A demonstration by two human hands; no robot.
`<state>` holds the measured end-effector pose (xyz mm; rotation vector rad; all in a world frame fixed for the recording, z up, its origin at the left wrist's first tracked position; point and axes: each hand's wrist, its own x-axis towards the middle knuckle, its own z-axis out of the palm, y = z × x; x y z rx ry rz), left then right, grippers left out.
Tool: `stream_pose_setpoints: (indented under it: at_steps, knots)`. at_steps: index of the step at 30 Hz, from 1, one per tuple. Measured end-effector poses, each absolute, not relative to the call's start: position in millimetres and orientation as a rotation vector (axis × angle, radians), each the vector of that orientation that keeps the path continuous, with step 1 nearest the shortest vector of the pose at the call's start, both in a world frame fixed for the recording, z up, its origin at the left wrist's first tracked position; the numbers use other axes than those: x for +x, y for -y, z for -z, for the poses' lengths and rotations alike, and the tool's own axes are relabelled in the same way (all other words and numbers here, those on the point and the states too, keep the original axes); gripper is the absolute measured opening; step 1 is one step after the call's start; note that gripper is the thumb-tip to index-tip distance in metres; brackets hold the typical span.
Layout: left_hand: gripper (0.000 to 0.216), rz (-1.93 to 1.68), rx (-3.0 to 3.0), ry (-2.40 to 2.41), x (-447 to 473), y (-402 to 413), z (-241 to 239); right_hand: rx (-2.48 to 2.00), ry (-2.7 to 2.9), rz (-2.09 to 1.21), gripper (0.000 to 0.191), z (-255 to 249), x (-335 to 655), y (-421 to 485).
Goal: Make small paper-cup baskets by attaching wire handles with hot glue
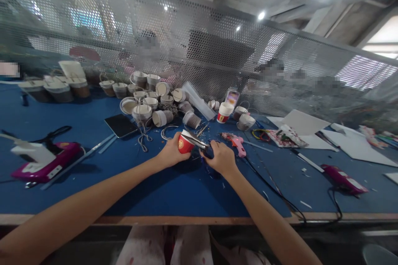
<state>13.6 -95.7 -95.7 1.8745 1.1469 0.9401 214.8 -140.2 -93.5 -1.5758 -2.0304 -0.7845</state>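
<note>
My left hand (170, 151) is closed around a red and white paper cup (184, 145), tilted above the blue table. In my right hand (222, 156) is a pair of scissors (199, 144), its blades lying at the cup's rim. Whether the blades are cutting into the paper cannot be made out. Just right of my right hand lies a pink hot glue gun (238, 145). Behind the hands stands another red and white paper cup (225, 112). Small cups wrapped in grey cord (191, 119) are bunched further back, some upright and some on their sides.
A black phone (120, 126) lies left of the hands. Purple power strips sit at the left (46, 161) and right (343, 179); a black cable runs to the table's front edge. White sheets (360, 149) lie at the right. A perforated metal screen (174, 37) stands behind the table.
</note>
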Motion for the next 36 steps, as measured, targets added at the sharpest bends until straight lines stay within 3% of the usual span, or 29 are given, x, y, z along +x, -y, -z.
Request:
stream_pose_setpoints:
  at_steps: [14, 24, 36]
  knots:
    - [0.052, -0.944, 1.980, -1.286, 13, 97, 90, -1.513, 2.044, 0.818, 0.047, 92, 218, 140]
    - [0.058, -0.852, 1.678, -0.888, 8, 82, 92, -1.459, 1.975, 0.792, 0.046, 90, 221, 138]
    - [0.058, -0.881, 1.886, -1.122, 8, 89, 91, -1.593, 2.077, 0.657, 0.047, 88, 219, 140]
